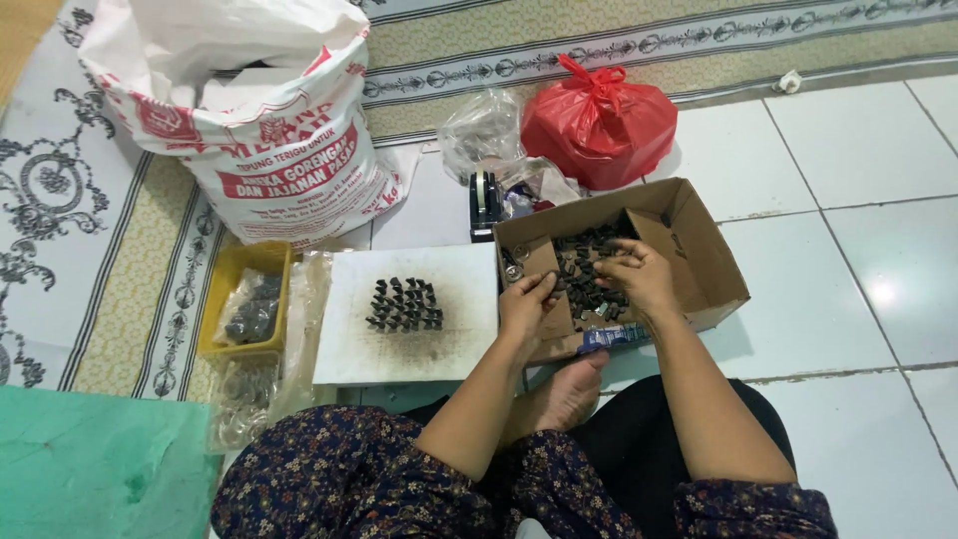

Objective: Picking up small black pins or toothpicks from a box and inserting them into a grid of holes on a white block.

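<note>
Just under both hands [589, 284], black parts [584, 269] in cardboard box [699, 250]

White glossy floor tiles [858, 299]; patterned mat [90, 250] at left; light glare on tile.

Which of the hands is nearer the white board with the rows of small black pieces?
Left. The left hand is at the cardboard box's near-left edge, just right of the white board; the right hand is deeper in the box, farther right.

The person wears a dark navy garment with a small floral print, black cloth beneath, arms and feet bare.
</note>
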